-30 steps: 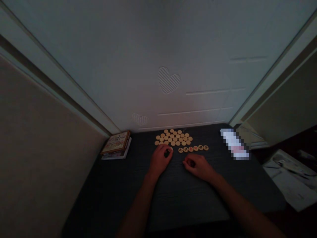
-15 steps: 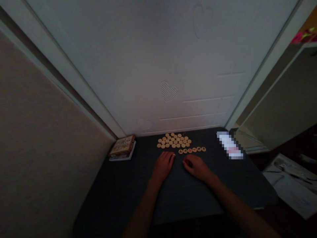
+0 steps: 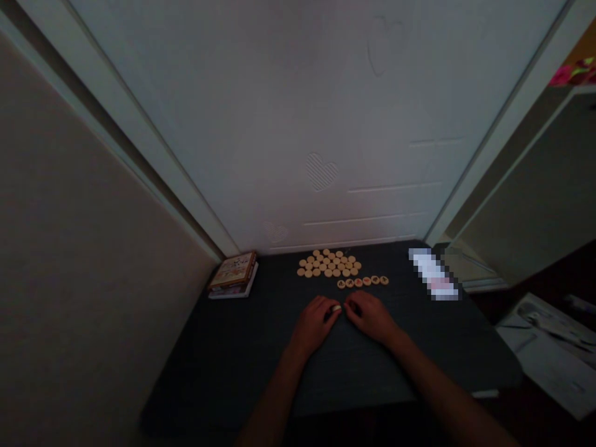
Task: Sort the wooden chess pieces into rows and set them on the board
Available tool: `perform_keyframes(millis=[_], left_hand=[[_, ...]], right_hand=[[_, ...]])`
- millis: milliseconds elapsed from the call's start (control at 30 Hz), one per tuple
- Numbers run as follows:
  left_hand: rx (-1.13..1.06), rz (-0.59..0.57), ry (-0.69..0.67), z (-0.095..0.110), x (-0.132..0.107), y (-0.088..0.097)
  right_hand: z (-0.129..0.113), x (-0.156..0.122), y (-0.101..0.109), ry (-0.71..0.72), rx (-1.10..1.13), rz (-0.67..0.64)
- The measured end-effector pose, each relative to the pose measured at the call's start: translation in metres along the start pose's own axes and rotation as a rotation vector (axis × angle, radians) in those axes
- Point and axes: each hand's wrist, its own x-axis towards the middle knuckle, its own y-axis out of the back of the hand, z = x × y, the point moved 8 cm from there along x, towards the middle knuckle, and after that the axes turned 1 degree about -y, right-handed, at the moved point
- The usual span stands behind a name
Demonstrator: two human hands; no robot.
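Observation:
My left hand (image 3: 317,324) is closed, with a pale round Chinese chess piece (image 3: 336,308) pinched between thumb and fingers. Close beside it on the right, my right hand (image 3: 371,315) rests on the table with fingers curled in; what they hold, if anything, is hidden. Just beyond my right hand lies a short row of Chinese chess pieces (image 3: 367,281), face up with red and dark characters. Farther back, a cluster of blank-side-up Chinese chess pieces (image 3: 323,267) spreads in several uneven rows.
Stacked books (image 3: 233,273) lie at the back left of the dark table (image 3: 223,360). A blurred-out white and pink item (image 3: 433,273) is at the back right. Behind the table stands a white panel (image 3: 261,124) with heart patterns. Low on the right is a white box-like object (image 3: 554,347).
My left hand has drawn back from the cluster and moved right toward my right hand, a chess piece now showing in its fingers. The right hand stays nearly still.

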Motion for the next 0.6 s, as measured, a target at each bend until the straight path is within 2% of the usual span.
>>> perform_keyframes(millis=[333,600], left_hand=[[-0.197,-0.004,0.182,-0.01,-0.003,-0.004],[-0.241,-0.033,0.194,-0.006,-0.002,-0.005]], right_hand=[[-0.008,-0.004,0.003,0.065,0.065,-0.005],[-0.018,-0.006,0.001,0.101,0.002,-0.074]])
